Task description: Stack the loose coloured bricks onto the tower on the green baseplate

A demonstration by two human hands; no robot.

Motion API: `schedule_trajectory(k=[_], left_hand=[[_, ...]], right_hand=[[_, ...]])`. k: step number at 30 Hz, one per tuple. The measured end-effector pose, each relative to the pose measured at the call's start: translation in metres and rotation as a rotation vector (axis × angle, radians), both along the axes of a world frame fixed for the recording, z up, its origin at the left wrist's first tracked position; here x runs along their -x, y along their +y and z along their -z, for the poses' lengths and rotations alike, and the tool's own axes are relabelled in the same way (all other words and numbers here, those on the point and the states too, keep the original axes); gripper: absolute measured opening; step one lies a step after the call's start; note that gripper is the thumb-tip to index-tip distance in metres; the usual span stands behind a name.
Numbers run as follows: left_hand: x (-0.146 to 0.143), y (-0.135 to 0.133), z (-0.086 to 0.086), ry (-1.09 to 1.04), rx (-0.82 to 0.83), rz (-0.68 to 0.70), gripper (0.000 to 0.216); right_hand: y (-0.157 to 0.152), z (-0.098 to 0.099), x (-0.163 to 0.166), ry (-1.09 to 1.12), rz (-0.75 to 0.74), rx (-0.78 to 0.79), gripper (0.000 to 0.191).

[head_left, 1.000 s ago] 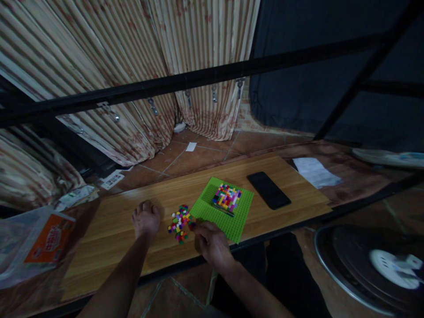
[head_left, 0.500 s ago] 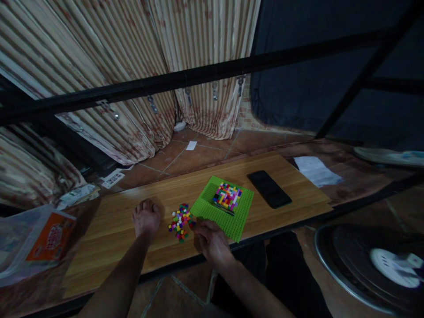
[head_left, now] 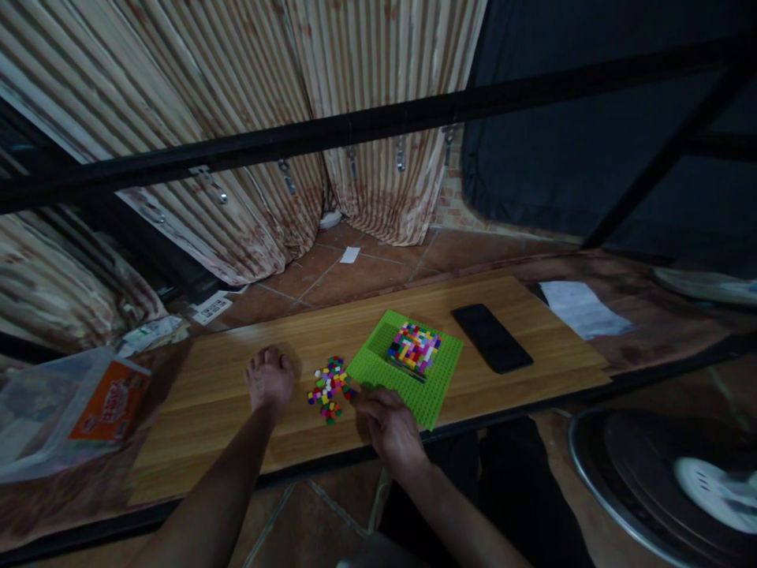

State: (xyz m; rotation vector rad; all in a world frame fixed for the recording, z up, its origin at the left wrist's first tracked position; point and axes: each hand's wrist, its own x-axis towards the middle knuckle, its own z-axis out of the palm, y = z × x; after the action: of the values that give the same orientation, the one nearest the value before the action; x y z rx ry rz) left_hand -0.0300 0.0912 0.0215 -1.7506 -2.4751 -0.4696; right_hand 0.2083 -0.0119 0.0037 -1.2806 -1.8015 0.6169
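Wood table top point(head_left: 204, 418), flat and brown, is backed by tan striped cloth curtains point(head_left: 248, 87). On it, a bumpy green square board point(head_left: 438, 386) is set askew, one corner pointed at the curtains, its sides nearly even. Tiny bright bricks are packed into a square block point(head_left: 415, 347) on top; more are left in a loose heap point(head_left: 330, 386) at its left. The left hand point(head_left: 270, 380) is rested on the wood, fingers loosely spread; the right hand point(head_left: 393, 426) is held with fingers bent at the heap, and whether any brick is pinched cannot be told.

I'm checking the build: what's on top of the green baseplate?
On the green baseplate sits a multicolored brick block, with a thin dark object beside its near side. The surface beneath the block is covered; the right hand hides part of the plate's edge.
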Motion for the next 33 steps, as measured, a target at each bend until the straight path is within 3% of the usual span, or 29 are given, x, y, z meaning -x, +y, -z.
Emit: schedule_trajectory(k=[8,23,27,33], left_hand=[[0.0,0.0,0.001,0.018,0.004,0.003,0.043],[-0.001,0.0,0.0,0.002,0.002,-0.005,0.044],[0.001,0.0,0.001,0.011,-0.003,0.001,0.043],[0.002,0.0,0.001,0.029,0.003,0.013,0.044]], right_hand=[[-0.002,-0.005,-0.002,-0.109,0.042,0.017,0.031],[-0.003,-0.008,-0.001,-0.066,0.117,0.011,0.02],[-0.009,-0.02,-0.015,0.022,0.162,-0.003,0.018],[-0.005,-0.04,-0.062,0.184,0.336,0.012,0.018]])
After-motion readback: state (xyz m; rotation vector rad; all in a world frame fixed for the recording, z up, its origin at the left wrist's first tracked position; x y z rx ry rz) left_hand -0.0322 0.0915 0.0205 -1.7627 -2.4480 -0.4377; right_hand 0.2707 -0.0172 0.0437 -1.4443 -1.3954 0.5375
